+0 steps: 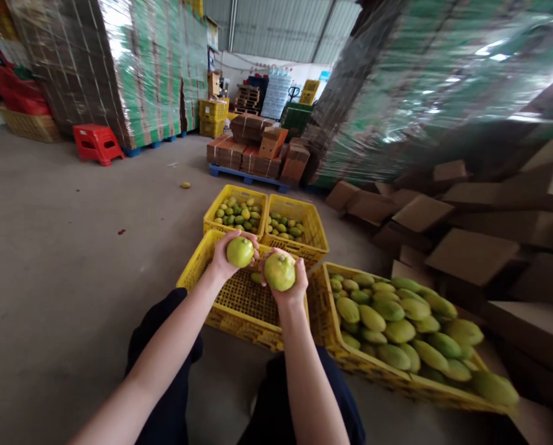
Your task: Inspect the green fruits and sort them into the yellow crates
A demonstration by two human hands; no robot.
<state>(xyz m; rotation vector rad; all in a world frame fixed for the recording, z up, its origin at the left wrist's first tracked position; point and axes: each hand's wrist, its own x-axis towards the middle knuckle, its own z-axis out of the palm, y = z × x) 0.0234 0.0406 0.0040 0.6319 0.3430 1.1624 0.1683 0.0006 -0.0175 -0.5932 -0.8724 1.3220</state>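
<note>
My left hand [221, 254] is closed around a green-yellow papaya [240, 252], its stem end facing me. In my right hand [297, 285] sits a second, slightly larger papaya [279, 272], also end-on, with fingers wrapped about its sides. Both hands are held side by side above a yellow plastic crate [193, 262], whose grid floor shows. Part of another fruit [257, 277] is visible inside it, between my hands. To the right, a long yellow crate [351, 357] is heaped with green and yellow papayas [399, 330].
Two more yellow crates [211, 230] with smaller fruits stand beyond the near one. Cardboard boxes [471, 254] lie piled at right. Flat cartons rest on a blue pallet [244, 177]. A red stool [98, 143] and wrapped stacks [151, 68] stand at left; one fruit [185, 185] lies on the floor.
</note>
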